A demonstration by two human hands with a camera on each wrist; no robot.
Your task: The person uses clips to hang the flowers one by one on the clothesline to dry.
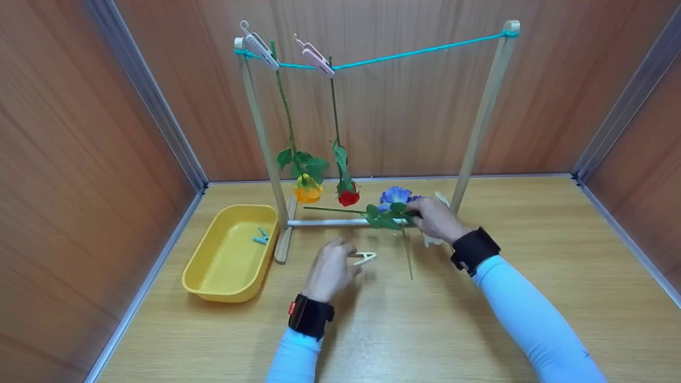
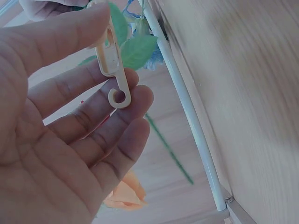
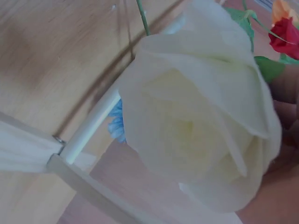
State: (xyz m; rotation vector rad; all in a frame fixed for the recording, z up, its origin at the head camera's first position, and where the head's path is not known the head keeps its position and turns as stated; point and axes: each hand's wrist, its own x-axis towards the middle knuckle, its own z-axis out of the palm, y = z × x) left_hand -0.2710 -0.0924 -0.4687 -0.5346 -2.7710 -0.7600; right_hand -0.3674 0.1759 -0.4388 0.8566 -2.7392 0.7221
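Observation:
My left hand (image 1: 329,270) pinches a cream clothespin (image 1: 365,258) between thumb and fingers, above the table. In the left wrist view, the clothespin's hooked end points toward the fingertips. My right hand (image 1: 435,219) grips a white rose (image 3: 187,116) just behind its bloom, by the green leaves (image 1: 384,219); its stem extends left over the rack's bottom bar. Close behind that hand is a blue flower (image 1: 396,195), partly hidden. A yellow rose (image 1: 308,189) and a red rose (image 1: 349,196) hang upside down, each clipped by a clothespin to the turquoise cord (image 1: 396,56).
A wooden rack with a left post (image 1: 260,127) and a right post (image 1: 484,117) holds the cord. On the left stands a yellow tray (image 1: 198,266) with blue clothespins (image 1: 260,239) inside. Wood-grain panels enclose the table at the back and both sides.

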